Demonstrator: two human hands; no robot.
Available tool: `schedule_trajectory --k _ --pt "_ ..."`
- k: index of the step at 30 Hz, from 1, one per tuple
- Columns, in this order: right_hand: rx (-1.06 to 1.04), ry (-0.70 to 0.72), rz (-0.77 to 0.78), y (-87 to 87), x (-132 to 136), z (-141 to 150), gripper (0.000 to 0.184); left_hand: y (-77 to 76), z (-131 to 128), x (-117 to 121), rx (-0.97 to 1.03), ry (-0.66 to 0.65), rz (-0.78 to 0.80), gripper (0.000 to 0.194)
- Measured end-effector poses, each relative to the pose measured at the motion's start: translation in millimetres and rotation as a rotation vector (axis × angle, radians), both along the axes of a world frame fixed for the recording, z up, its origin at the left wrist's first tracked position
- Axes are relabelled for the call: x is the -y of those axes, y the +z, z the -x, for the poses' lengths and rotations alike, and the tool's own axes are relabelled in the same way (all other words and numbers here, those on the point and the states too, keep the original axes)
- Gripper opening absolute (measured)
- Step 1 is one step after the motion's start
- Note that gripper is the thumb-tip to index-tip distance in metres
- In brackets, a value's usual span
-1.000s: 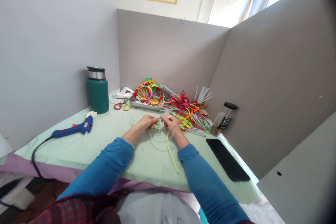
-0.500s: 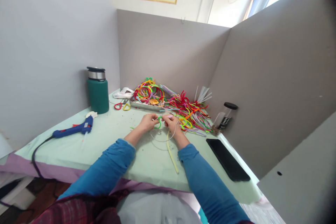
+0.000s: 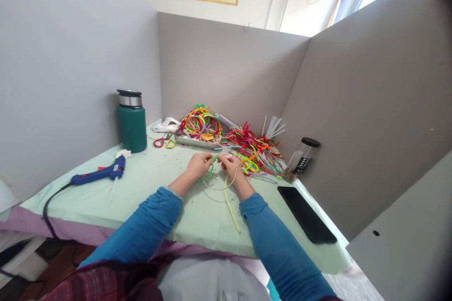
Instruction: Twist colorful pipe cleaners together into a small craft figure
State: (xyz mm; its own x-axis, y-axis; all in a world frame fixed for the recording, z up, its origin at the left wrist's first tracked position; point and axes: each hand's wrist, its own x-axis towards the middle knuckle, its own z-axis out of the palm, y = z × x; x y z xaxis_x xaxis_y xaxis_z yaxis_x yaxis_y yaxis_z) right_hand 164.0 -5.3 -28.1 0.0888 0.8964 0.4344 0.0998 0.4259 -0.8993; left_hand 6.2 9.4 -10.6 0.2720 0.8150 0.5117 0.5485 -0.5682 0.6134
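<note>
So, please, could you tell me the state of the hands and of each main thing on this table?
left hand: pinching green strand
right hand: pinching thin white hoop
green strand: curved
thin white hoop: curved, partly hidden
pale yellow strip: lying, slightly bent
glue gun: lying down; heat cannot be told
teal bottle: standing, lid on
metal tray: heaped
strand pile: tangled
black phone: lying flat

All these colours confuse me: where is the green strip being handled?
In the head view, the green strip curves down near the middle, between the left hand and right hand, close to the thin white loop.
</note>
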Motion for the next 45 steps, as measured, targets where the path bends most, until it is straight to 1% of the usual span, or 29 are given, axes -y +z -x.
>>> schedule_trajectory --k 6,8,14,19,25,29,36,40,42,43,45 --pt "0.007 -0.006 0.012 1.1 1.5 -0.4 0.033 1.8 0.3 -0.4 0.063 -0.001 0.122 0.028" --pt "-0.003 -0.007 0.017 1.4 2.1 -0.3 0.032 2.9 0.1 0.1 0.096 -0.012 0.193 0.032" --pt "-0.002 0.007 -0.001 2.2 3.6 0.3 0.032 5.1 -2.7 -0.3 0.301 -0.067 0.487 0.038" --pt "0.02 0.012 -0.01 2.0 3.6 -0.4 0.032 8.3 -2.6 0.5 0.429 -0.106 0.597 0.042" --pt "0.018 0.021 -0.022 2.0 4.2 -0.6 0.031 5.1 0.4 -0.8 0.555 -0.167 0.759 0.044" --pt "0.018 0.023 -0.013 2.6 5.4 0.1 0.031 6.2 0.1 0.4 0.593 -0.2 0.814 0.04" --pt "0.0 0.033 -0.023 2.1 6.8 1.4 0.031 14.9 -0.1 5.9 0.662 -0.233 0.95 0.027" --pt "0.019 0.031 -0.031 3.5 8.2 1.8 0.031 14.4 0.6 4.3 0.665 -0.25 1.004 0.025" --pt "0.03 0.033 -0.033 4.2 8.6 1.8 0.032 12.0 0.8 2.9 0.649 -0.242 0.993 0.028" --pt "0.031 0.032 -0.032 4.3 8.6 1.8 0.032 10.5 0.7 2.5 0.634 -0.226 0.956 0.03" --pt "0.028 0.027 -0.024 4.0 7.9 1.6 0.032 7.4 0.3 2.2 0.59 -0.172 0.834 0.034"
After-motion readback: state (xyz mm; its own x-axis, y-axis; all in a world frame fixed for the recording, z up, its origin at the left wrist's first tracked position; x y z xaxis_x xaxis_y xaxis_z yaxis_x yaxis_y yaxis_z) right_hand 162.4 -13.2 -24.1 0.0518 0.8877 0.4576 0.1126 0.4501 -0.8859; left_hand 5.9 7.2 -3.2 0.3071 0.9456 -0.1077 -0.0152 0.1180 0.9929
